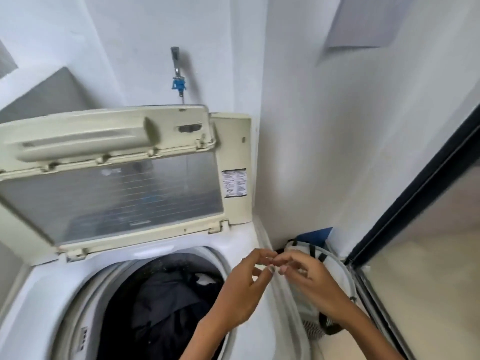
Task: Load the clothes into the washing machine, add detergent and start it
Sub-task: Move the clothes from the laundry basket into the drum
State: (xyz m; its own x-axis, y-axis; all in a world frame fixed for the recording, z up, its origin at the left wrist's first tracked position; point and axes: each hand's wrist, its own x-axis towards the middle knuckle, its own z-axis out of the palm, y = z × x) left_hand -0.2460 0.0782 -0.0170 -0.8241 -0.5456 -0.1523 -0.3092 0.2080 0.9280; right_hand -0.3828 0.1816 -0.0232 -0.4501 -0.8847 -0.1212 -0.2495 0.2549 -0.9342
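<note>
White-walled corner (324, 131), a dark-framed glass door (428, 229) at right. Top-loading washing machine (39, 307) against the wall, lid (111, 193) raised and leaning back, drum mouth facing up, dark clothes (168, 302) inside. Printed label (234, 183) beside the lid, unreadable. Mesh laundry basket (332, 266) beside the machine. Left hand (241, 294) and right hand (314, 284) above the machine's right edge, fingertips meeting, loosely curled; anything pinched too blurred to tell.

Dark clothes (166, 305) lie heaped inside the open-lidded white washing machine (44, 294).
</note>
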